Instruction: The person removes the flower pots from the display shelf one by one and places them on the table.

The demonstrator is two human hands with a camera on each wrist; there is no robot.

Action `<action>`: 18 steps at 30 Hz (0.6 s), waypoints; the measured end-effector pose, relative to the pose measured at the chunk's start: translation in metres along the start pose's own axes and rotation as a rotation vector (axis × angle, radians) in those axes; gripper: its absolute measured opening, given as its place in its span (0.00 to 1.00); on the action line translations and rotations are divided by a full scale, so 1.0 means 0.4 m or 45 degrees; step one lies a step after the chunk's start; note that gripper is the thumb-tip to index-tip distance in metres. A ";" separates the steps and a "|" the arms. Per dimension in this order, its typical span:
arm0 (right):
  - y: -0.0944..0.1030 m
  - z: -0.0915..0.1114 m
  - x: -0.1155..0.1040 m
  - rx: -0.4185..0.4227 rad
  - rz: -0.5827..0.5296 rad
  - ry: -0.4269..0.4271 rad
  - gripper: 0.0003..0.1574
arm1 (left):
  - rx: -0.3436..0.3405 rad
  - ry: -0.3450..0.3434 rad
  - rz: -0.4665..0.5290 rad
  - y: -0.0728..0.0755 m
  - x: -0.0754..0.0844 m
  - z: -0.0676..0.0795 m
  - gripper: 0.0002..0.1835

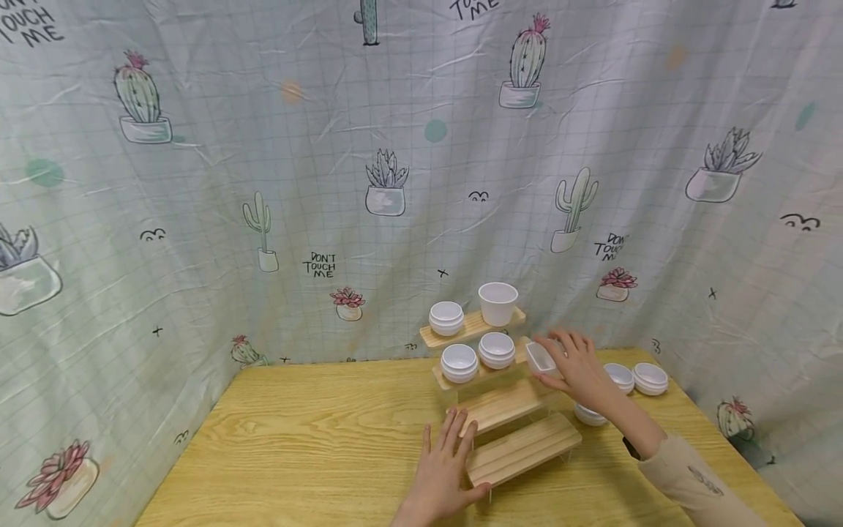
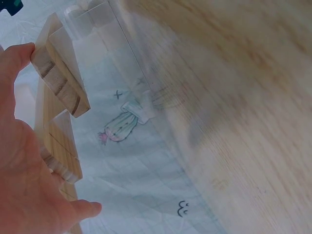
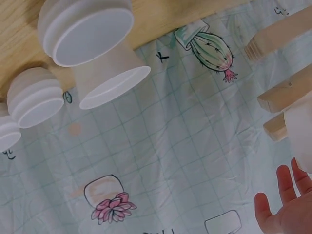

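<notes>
My right hand [image 1: 579, 372] holds a small white angular flowerpot [image 1: 541, 359] between thumb and fingers, at the right end of the stand's second-highest shelf. In the right wrist view, part of this pot shows at the right edge beside my fingers. My left hand [image 1: 440, 472] lies at the left ends of the two lower wooden shelves [image 1: 523, 448], its fingers spread and fairly straight. One digit touches a plank end [image 2: 61, 73] in the left wrist view. Two round white pots [image 1: 459, 364] share the second-highest shelf with the angular one.
On the top shelf [image 1: 470, 327] stand a round white pot [image 1: 446, 319] and a taller tapered pot [image 1: 497, 304]. Several more white pots [image 1: 650, 379] stand on the wood-grain table [image 1: 316, 446], right of the stand. A cactus-print curtain [image 1: 435, 234] hangs behind.
</notes>
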State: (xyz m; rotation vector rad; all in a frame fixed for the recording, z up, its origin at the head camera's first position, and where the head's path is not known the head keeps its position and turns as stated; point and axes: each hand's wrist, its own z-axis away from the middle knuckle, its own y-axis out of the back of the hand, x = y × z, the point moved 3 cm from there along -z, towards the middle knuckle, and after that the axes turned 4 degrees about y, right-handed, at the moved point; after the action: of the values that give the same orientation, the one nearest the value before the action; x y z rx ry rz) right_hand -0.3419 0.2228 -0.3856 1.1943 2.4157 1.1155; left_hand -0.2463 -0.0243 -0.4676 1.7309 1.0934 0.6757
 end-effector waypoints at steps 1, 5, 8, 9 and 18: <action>0.002 0.003 -0.002 0.003 0.001 0.002 0.39 | -0.008 0.001 0.006 -0.001 0.000 0.000 0.46; 0.009 0.014 -0.010 0.016 -0.011 0.009 0.40 | -0.012 0.002 0.007 -0.003 -0.001 -0.001 0.47; 0.012 0.023 -0.014 0.040 -0.011 0.020 0.40 | -0.006 0.003 0.010 -0.005 -0.001 -0.001 0.47; 0.012 0.026 -0.015 0.049 -0.005 0.028 0.40 | -0.002 0.002 0.010 -0.006 -0.001 -0.001 0.47; 0.018 0.067 -0.029 0.063 0.012 0.022 0.39 | 0.009 0.003 -0.024 -0.004 -0.002 0.000 0.46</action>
State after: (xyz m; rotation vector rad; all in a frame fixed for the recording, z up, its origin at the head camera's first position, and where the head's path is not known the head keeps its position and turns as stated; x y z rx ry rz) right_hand -0.3172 0.2310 -0.4002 1.2177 2.4666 1.0788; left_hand -0.2474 -0.0248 -0.4691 1.7244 1.1138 0.6627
